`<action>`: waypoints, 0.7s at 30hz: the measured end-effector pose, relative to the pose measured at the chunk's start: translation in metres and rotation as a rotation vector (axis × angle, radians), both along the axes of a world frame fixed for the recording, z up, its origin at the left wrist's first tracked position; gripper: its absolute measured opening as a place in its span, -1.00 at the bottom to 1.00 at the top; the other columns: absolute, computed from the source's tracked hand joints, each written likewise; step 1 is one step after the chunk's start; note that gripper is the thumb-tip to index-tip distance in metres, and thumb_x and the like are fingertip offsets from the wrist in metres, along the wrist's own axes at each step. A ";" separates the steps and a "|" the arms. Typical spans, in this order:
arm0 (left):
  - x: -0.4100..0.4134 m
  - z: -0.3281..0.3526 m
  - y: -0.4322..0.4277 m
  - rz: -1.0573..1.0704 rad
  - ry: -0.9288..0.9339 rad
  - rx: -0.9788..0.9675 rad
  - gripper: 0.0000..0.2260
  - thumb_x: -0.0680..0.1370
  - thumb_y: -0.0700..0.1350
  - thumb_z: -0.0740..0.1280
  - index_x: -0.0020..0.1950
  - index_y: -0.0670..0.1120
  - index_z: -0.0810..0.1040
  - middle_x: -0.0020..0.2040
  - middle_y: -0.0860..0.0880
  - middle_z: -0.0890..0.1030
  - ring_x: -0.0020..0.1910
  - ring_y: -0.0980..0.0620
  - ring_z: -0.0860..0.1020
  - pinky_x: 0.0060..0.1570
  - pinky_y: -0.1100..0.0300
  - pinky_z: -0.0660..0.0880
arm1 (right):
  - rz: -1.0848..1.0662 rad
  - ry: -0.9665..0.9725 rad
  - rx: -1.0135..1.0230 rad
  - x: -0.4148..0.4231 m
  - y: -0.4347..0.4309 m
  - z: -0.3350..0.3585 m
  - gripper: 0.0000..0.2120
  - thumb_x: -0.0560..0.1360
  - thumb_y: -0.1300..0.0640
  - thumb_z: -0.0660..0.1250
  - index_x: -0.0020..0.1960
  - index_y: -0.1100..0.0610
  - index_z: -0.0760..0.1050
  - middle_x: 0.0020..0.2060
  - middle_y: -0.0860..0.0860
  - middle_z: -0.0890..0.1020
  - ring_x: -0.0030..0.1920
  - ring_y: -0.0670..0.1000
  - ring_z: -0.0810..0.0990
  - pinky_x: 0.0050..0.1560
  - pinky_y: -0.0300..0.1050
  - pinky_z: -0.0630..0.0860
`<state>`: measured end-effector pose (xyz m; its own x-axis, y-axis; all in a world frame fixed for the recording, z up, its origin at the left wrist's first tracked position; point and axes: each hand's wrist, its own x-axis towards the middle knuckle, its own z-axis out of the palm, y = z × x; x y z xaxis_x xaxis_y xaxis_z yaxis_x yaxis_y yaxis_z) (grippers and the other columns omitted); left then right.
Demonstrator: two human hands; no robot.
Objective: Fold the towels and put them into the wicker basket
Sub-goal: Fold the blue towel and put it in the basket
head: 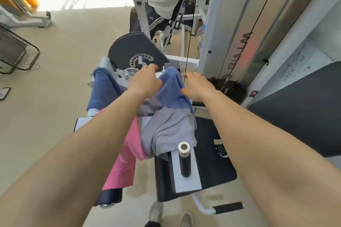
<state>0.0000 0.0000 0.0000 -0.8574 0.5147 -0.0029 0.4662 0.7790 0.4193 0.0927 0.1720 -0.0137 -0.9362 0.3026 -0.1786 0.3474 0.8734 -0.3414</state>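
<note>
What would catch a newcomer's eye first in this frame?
The left hand and right hand, on bare outstretched arms, flank a blue cloth towel draped over a white gym machine at centre. Below it hang a grey cloth towel and a bright pink cloth towel, nearer the camera.
</note>
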 end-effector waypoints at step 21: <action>-0.044 0.065 0.050 -0.277 -0.023 0.388 -0.90 0.52 -0.07 0.36 -0.01 -0.02 0.63 -0.14 0.03 0.61 -0.11 0.02 0.55 -0.11 0.18 0.42 | -0.308 0.339 -0.033 0.007 0.007 0.087 -0.92 0.55 0.12 0.34 0.01 0.03 0.59 -0.11 0.04 0.65 -0.09 0.08 0.58 -0.09 -0.02 0.54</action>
